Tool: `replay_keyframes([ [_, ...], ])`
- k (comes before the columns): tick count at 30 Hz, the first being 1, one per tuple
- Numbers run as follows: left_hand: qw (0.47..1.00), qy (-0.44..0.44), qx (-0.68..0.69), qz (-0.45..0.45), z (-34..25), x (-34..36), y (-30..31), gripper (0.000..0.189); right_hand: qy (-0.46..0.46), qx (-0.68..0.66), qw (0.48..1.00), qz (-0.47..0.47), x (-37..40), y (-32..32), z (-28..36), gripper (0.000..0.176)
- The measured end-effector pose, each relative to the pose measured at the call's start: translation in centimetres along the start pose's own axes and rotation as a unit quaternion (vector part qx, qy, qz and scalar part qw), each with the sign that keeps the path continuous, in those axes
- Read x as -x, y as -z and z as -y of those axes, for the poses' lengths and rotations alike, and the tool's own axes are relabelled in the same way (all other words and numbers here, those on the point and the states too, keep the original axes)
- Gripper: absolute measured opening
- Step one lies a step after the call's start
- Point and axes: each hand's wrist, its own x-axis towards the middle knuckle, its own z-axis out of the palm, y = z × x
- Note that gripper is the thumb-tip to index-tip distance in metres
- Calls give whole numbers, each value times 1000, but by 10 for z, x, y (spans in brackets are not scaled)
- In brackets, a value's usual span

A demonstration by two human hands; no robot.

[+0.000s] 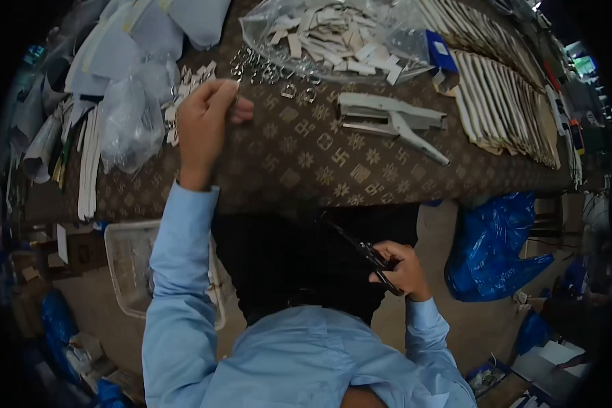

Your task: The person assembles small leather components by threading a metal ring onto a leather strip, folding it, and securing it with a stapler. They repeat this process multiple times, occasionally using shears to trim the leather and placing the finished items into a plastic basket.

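Observation:
Above the patterned cloth on the table [306, 170], my left hand [207, 126] is closed in a pinch beside a pile of metal rings [272, 68]. A small shiny piece shows at its fingertips, too small to name. My right hand [401, 268] is low over my lap, its fingers wrapped round the handles of dark scissors [360, 246], whose blades point up and left. A grey stapler [391, 119] lies on the cloth. Behind it, a clear plastic bag [265, 30] holds many small white pieces [340, 37].
Stacked white strips [503, 105] lie at the right, near a blue box [440, 51]. Clear plastic bags [132, 122] and white sheets [126, 41] are at the left. Below the table are a white basket [119, 272] and a blue plastic bag [493, 248].

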Motion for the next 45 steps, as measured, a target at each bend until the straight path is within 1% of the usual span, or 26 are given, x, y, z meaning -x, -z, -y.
replay_keyframes([
  [2,999,-1,-46,18,15,-7,0,23,-114,14,993,11,4,-9,-26,40],
  [3,999,15,-49,14,20,-6,-3,23,-114,123,986,6,0,-12,-27,33],
  [4,997,-31,-67,26,21,-6,-7,23,-125,123,984,15,-7,-15,-31,33],
  [5,993,-80,-83,35,22,-7,-11,22,-117,209,971,19,-16,-17,-40,33],
  [6,994,-72,-80,23,23,-6,-13,22,-104,295,949,25,-27,-17,-49,33],
  [8,973,-128,-187,52,24,-3,-12,25,-103,328,939,21,-59,-22,-74,40],
  [10,975,-113,-190,29,24,0,-11,25,-69,388,918,39,-102,-32,-86,48],
  [12,976,-103,-191,19,24,1,-11,25,27,546,837,20,-143,-42,-130,57],
  [15,978,-90,-187,-5,24,4,-10,26,4,499,861,103,-184,-57,-126,68],
  [18,979,-75,-186,-34,25,6,-10,26,-20,539,826,163,-214,-68,-160,76],
  [20,980,-66,-184,-37,25,6,-10,26,-3,568,804,176,-213,-62,-190,75],
  [22,979,-76,-184,-33,25,5,-10,26,22,595,784,172,-225,-56,-201,75],
  [24,981,-83,-176,-21,26,3,-9,26,-12,568,815,118,-206,-42,-207,77],
  [25,981,-91,-172,-13,27,2,-8,27,-9,570,815,109,-193,-42,-187,77],
  [27,980,-109,-166,10,28,-1,-7,27,-63,675,732,72,-158,-51,-119,96],
  [30,995,-44,-80,49,28,-12,2,26,-26,653,756,28,-137,-29,-121,94],
  [31,993,-57,-80,59,25,-17,5,25,31,659,752,0,-123,-25,-113,88],
  [32,993,-31,-69,87,17,-19,7,25,88,663,743,-31,-107,-21,-99,83],
  [34,989,-3,-61,134,7,-27,8,23,88,552,829,19,-75,-7,-57,73],
  [36,985,18,-64,161,3,-37,6,23,65,463,875,126,-49,11,-20,63],
  [37,982,21,-63,175,7,-43,4,23,61,469,875,104,-43,21,5,63],
  [39,977,23,-44,208,14,-52,-2,22,7,227,959,171,-24,43,44,62],
  [41,975,24,-28,221,20,-51,-16,20,53,79,995,-5,-6,69,52,60],
  [42,975,27,-31,218,20,-48,-22,20,65,74,987,-124,-6,75,68,57],
  [44,970,40,-7,238,13,-39,-28,19,106,140,931,-320,-14,95,77,48],
  [45,968,48,-9,247,12,-36,-29,18,74,223,908,-347,-21,108,84,48],
])
